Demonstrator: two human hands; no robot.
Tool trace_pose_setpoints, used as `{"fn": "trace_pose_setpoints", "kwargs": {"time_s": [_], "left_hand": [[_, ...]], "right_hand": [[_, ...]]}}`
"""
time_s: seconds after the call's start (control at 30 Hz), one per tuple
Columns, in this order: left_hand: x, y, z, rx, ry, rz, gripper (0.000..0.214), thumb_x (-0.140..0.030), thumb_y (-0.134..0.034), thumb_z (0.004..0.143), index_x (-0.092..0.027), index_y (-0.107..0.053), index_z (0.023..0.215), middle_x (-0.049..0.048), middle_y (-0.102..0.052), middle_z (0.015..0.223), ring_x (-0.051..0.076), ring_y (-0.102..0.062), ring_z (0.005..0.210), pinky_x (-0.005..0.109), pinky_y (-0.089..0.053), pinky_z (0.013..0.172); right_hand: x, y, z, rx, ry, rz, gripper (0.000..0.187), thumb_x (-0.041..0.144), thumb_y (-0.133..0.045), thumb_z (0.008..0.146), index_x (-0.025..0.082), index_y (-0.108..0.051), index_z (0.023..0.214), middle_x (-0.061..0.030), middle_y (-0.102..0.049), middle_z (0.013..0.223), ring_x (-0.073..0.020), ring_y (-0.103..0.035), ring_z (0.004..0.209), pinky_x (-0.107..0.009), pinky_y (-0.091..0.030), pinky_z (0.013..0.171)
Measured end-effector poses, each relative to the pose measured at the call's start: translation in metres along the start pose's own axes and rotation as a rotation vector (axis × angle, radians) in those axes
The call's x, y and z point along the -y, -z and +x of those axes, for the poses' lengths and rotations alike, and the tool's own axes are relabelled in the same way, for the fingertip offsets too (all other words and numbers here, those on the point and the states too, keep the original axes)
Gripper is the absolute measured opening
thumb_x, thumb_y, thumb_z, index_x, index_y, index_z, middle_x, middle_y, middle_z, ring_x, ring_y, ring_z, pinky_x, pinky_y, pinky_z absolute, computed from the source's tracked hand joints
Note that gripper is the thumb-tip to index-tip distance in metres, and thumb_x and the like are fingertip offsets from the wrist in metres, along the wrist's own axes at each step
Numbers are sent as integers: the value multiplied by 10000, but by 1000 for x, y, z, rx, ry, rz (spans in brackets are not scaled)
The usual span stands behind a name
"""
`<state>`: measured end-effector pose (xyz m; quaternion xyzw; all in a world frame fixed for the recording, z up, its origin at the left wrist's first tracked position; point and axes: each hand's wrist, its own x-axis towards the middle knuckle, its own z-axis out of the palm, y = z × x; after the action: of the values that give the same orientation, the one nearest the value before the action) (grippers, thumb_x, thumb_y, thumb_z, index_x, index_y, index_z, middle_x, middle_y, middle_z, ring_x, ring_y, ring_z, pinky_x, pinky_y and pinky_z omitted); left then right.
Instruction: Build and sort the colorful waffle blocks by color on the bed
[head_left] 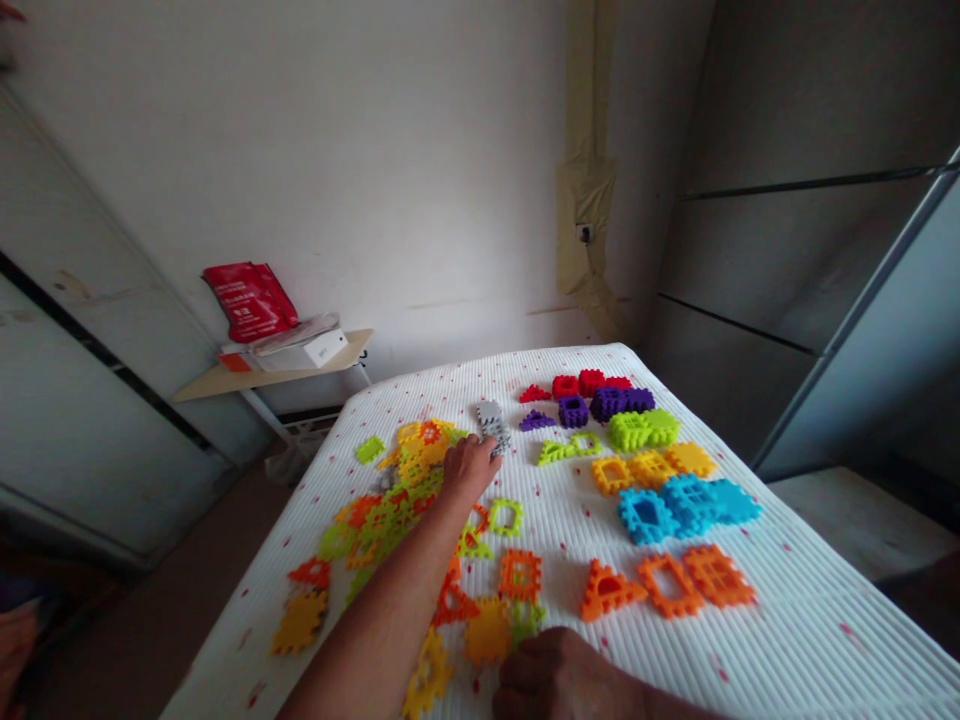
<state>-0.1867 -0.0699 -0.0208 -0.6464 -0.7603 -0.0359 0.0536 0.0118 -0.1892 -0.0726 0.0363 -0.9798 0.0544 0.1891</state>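
My left hand point(472, 465) reaches forward over the white bed cover, its fingers closed on the near end of a short row of grey interlocking plastic pieces point(490, 413). Close to my body, my right hand point(555, 675) is curled into a fist; its fingers are turned away, so whatever it may hold is hidden. Just beyond the right hand lie a yellow square piece point(487, 630), a green piece point(527, 620) and an orange window piece point(520, 574). A mixed heap of yellow, green and orange pieces point(397, 510) spreads left of my left forearm, which hides part of it.
On the right, pieces lie grouped by colour: red point(566, 386), purple point(573, 411), green point(645, 428), yellow point(652, 467), blue point(686, 506) and orange point(670, 585). A small table point(356, 347) with a red bag point(250, 302) and white box point(322, 348) stands at back left.
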Motion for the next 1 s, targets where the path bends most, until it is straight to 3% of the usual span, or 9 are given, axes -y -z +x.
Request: {"fn": "trace_pose_setpoints", "kwargs": {"time_s": [0.43, 1.0], "left_hand": [[7, -6, 3, -32, -72, -118, 178, -186, -475, 829, -227, -623, 919, 43, -569, 1002, 152, -534, 962, 247, -405, 845], [11, -8, 6, -17, -116, -132, 169, -225, -534, 800, -225, -647, 926, 46, -576, 959, 163, -536, 935, 249, -411, 842]], "right_hand": [[0, 1, 0, 1, -2, -3, 213, 303, -498, 914, 190, -489, 734, 41, -526, 677, -97, -428, 585, -247, -296, 477], [2, 4, 1, -11, -18, -25, 208, 302, -546, 890, 190, -508, 719, 45, -531, 662, -92, -438, 570, -250, -295, 454]]}}
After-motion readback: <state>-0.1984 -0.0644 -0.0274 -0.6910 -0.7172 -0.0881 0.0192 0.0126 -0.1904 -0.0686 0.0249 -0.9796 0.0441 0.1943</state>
